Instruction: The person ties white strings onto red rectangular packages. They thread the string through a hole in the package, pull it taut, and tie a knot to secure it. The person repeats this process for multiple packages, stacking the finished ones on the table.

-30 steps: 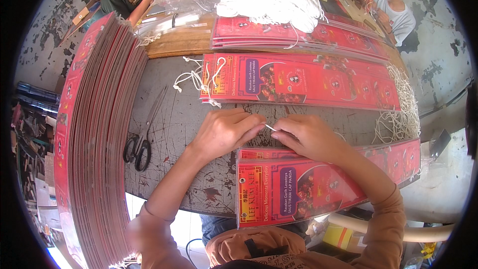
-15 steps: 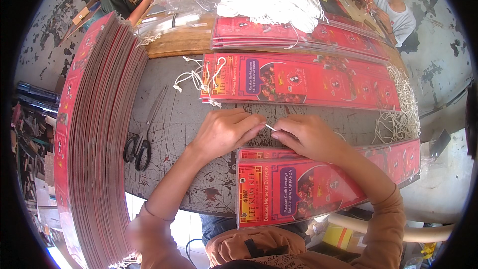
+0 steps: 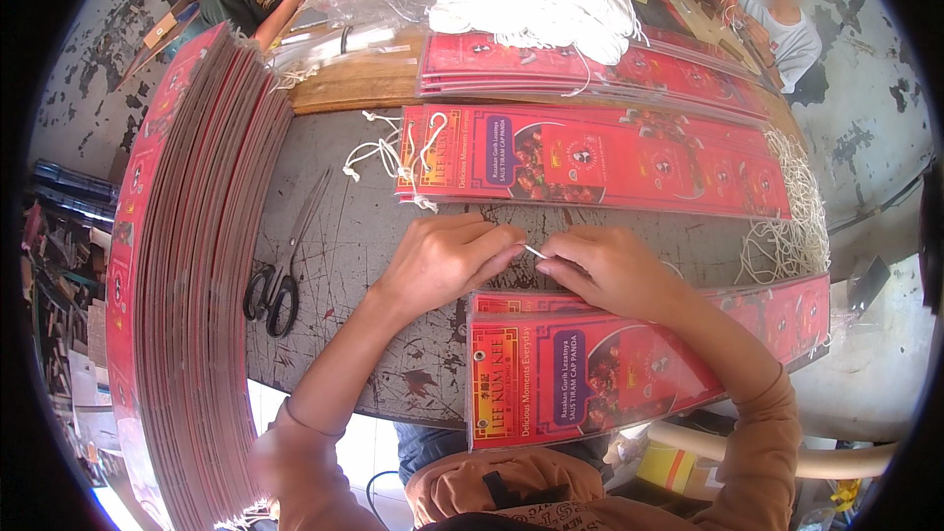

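Observation:
A short stretch of white cord [image 3: 533,251] spans the gap between my hands. My left hand [image 3: 454,254] is closed, pinching one side of it between thumb and forefinger. My right hand [image 3: 602,268] pinches the other side, and most of the cord is hidden in my fingers. Just below my right hand lie red printed strip signs [image 3: 629,374] in clear plastic, with metal eyelets at their left end. Beyond my hands rests another stack of red strips [image 3: 600,159], with knotted white cord loops [image 3: 372,159] at its left end.
A tall stack of red-faced boards [image 3: 197,275] stands at the left. Black-handled scissors [image 3: 278,290] lie beside it on the scratched grey table [image 3: 339,354]. A white cord bundle [image 3: 536,5] sits on more strips at the back. Loose cords [image 3: 792,206] hang at the right. Two people sit beyond.

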`<state>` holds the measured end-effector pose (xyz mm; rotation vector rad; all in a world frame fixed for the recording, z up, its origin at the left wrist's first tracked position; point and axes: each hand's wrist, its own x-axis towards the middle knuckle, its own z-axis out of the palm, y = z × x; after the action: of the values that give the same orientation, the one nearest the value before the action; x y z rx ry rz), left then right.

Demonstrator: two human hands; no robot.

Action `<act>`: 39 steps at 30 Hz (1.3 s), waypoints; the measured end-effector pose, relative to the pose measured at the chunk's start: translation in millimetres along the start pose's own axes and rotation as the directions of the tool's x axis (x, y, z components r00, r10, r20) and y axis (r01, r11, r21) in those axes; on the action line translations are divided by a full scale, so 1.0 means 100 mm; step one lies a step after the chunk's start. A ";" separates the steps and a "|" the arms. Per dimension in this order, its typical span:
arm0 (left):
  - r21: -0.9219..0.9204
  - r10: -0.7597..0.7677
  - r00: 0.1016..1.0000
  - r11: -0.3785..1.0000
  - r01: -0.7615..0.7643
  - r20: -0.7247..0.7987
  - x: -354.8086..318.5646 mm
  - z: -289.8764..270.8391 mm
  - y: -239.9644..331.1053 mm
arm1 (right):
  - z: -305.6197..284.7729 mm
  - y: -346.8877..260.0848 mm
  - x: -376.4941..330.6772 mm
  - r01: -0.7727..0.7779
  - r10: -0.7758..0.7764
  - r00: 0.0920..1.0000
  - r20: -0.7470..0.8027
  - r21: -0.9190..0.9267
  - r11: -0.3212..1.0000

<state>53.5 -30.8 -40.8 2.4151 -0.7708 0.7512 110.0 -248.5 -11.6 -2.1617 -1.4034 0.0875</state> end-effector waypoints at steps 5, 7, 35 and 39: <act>-0.002 -0.003 1.000 1.000 0.003 0.004 0.00 0.00 0.01 | 0.00 0.00 0.00 -0.003 0.003 1.000 -0.002 0.003 1.000; 0.002 0.002 1.000 1.000 -0.002 0.000 0.01 0.00 0.01 | 0.00 0.00 0.00 -0.010 0.010 1.000 0.005 0.000 1.000; 0.014 0.001 1.000 1.000 -0.001 0.014 0.01 -0.02 0.02 | -0.01 0.00 0.00 -0.011 0.011 1.000 0.008 0.021 1.000; 0.023 0.003 1.000 1.000 -0.003 0.016 0.02 -0.04 0.03 | -0.01 -0.01 0.00 -0.011 0.011 1.000 0.005 0.013 1.000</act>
<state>51.6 -31.5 -36.3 2.4435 -0.7767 0.7460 109.3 -248.9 -9.8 -2.1606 -1.3901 0.1061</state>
